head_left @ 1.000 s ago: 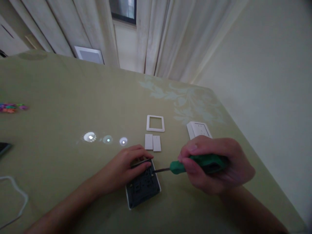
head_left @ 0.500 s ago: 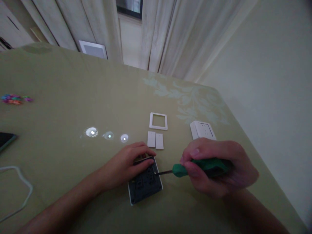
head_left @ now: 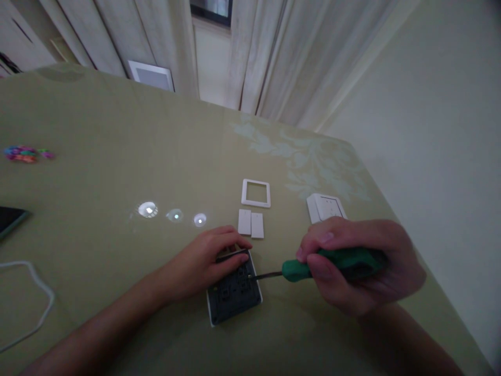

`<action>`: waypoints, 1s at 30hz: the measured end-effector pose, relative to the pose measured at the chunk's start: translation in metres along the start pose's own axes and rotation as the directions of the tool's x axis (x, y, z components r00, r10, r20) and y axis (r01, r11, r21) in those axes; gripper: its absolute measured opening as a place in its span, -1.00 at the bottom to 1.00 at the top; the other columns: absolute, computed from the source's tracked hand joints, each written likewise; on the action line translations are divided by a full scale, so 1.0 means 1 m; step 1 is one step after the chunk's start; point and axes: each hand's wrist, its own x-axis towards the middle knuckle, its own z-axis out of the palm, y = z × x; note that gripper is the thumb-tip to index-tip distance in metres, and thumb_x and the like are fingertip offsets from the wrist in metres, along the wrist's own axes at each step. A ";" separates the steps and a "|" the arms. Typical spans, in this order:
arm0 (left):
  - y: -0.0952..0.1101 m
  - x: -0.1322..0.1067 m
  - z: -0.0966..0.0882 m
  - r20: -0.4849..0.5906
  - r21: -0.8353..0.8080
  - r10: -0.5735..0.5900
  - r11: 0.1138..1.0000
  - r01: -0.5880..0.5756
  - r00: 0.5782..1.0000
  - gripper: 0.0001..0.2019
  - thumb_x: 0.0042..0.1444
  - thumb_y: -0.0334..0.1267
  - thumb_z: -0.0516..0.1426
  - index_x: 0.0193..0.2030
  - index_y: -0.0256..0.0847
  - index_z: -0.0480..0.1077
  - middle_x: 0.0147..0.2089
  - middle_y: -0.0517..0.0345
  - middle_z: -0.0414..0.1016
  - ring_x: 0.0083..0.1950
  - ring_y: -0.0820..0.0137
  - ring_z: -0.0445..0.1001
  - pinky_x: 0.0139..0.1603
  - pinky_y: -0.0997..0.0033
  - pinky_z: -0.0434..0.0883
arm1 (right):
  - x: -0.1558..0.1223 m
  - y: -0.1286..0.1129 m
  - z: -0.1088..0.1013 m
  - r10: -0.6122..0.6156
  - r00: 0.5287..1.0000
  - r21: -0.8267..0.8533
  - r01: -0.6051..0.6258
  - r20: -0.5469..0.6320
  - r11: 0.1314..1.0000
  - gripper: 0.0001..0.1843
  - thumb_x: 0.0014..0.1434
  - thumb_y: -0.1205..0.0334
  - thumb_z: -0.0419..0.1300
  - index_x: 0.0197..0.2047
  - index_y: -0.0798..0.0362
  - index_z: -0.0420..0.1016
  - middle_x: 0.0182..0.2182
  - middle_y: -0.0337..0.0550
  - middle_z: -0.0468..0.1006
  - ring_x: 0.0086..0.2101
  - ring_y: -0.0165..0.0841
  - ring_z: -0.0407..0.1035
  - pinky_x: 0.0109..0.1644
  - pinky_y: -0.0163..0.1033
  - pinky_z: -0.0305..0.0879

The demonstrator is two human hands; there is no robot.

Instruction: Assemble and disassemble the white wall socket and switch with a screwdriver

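Note:
My right hand (head_left: pixel 360 266) is wrapped round the green handle of a screwdriver (head_left: pixel 296 270). Its thin metal shaft points left, and the tip meets a small screw on the dark back of a wall switch (head_left: pixel 235 295). That switch lies face down on the table, with a white edge showing around the black body. My left hand (head_left: pixel 215 261) grips the upper left part of the switch, thumb on the back and fingers over the far edge. Just beyond it lie two white rocker covers (head_left: pixel 245 222) side by side and a square white frame (head_left: pixel 256 193).
A white socket (head_left: pixel 326 207) sits behind my right hand, partly covered by it. To the left are a white cable (head_left: pixel 49 297), a dark flat device (head_left: pixel 10 219) and a small colourful pile (head_left: pixel 23 153). The pale table (head_left: pixel 117 130) meets a wall at the right; curtains hang behind.
The right hand and the screwdriver handle have shifted slightly to the right; the tip remains at the screw. My left hand keeps its hold on the switch. The view has moved a little.

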 end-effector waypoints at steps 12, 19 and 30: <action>0.000 0.000 0.001 -0.005 -0.023 0.011 1.000 -0.011 1.000 -0.84 0.49 -0.21 0.18 0.08 -0.05 0.58 0.01 0.14 0.60 0.02 0.26 0.57 0.06 0.28 0.46 | 0.007 0.005 -0.009 -0.093 0.978 0.062 0.083 0.187 0.995 -0.62 0.19 0.43 0.47 0.06 0.05 0.60 -0.37 -0.17 0.69 -0.44 -0.32 0.63 -0.42 -0.28 0.63; 0.001 0.001 0.004 -0.028 -0.042 0.015 0.999 -0.016 0.999 -0.87 0.46 -0.22 0.18 0.01 -0.07 0.58 -0.03 0.15 0.59 -0.02 0.25 0.56 0.01 0.26 0.45 | 0.016 -0.022 -0.014 -0.085 0.926 0.077 0.060 0.369 0.995 -0.60 0.41 0.12 0.40 0.23 0.04 0.52 -0.03 0.04 0.75 -0.08 -0.19 0.70 -0.06 -0.11 0.73; -0.001 0.001 0.012 -0.081 -0.039 0.005 0.999 -0.009 0.997 -0.83 0.45 -0.20 0.16 0.01 -0.09 0.59 -0.04 0.12 0.60 -0.03 0.24 0.57 0.00 0.24 0.49 | 0.010 -0.028 -0.014 -0.123 0.927 -0.173 0.195 0.355 0.965 -0.62 0.49 0.01 0.25 0.28 -0.06 0.54 -0.14 -0.17 0.76 -0.25 -0.23 0.70 -0.19 -0.14 0.73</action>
